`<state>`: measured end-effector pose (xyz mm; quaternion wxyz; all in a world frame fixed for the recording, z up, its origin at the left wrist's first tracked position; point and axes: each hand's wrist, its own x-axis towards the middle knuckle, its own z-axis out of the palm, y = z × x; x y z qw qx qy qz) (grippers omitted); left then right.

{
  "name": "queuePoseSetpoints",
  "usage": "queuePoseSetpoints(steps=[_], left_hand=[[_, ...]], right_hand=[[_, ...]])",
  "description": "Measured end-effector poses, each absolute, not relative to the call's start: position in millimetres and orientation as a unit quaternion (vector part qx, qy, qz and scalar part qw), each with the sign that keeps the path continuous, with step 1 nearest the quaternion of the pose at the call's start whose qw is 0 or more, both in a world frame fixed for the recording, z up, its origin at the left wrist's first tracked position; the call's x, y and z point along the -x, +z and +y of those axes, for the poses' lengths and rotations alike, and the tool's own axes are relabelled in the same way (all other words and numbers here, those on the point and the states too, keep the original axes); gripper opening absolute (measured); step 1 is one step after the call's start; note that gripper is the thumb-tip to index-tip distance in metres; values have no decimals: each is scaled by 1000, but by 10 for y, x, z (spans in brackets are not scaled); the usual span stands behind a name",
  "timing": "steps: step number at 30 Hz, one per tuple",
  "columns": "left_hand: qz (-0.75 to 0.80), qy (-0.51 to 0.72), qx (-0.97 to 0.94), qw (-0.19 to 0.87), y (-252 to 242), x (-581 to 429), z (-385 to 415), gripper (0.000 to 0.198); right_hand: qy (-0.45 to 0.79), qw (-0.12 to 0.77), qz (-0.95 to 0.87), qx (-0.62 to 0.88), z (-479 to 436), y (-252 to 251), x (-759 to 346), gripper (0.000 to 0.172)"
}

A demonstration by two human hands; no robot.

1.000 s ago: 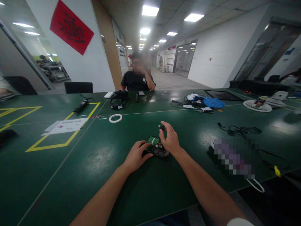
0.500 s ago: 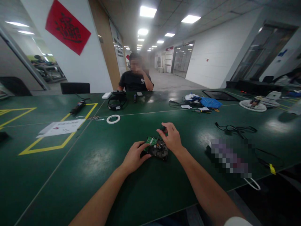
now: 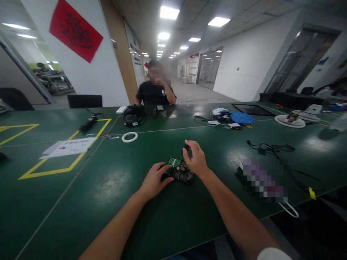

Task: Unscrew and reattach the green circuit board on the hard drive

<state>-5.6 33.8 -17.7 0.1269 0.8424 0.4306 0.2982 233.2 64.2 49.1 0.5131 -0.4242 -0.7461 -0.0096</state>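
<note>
The device (image 3: 185,176) lies flat on the table (image 3: 78,206), at the near middle, between the two hands. Its exposed green board (image 3: 174,161) is on the far left part of its upper face.

Left hand (image 3: 155,180): thumb and fingers moderately spread, holding the left end of the device, thumb at the near side, fingertips at the board. No shift against the device is noted over the last second.

Right hand (image 3: 195,159): fingertips nearly closed, pinching a small dark tool (image 3: 186,146) above the far right part of the device. Whether the tool's tip touches cannot be told.

Change noted: half a second ago the thumb sits lower and the fingers are more curled round the tool; now they are higher and straighter, much as one second ago. This is judged consistent with rolling the tool between the fingertips. The device remains in place, so the work appears to continue at the same spot, with the left hand steadying it.
</note>
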Motion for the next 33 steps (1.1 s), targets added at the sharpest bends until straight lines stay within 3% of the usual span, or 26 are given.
queuePoseSetpoints(steps=[3, 9, 15, 22, 33], left_hand=[[429, 298, -843, 128, -175, 57, 340, 50], [430, 299, -843, 127, -202, 55, 356, 51], [428, 298, -843, 131, -183, 56, 353, 51], [430, 300, -841, 135, -120, 61, 321, 50], [432, 298, -840, 136, -105, 54, 313, 51]], right_hand=[[12, 543, -729, 416, 658, 470, -2325, 34], [-14, 504, -752, 425, 646, 464, -2321, 35], [-11, 545, -717, 434, 679, 453, -2318, 31], [-36, 502, -746, 436, 631, 544, -2345, 25], [9, 547, -716, 433, 637, 483, -2294, 30]])
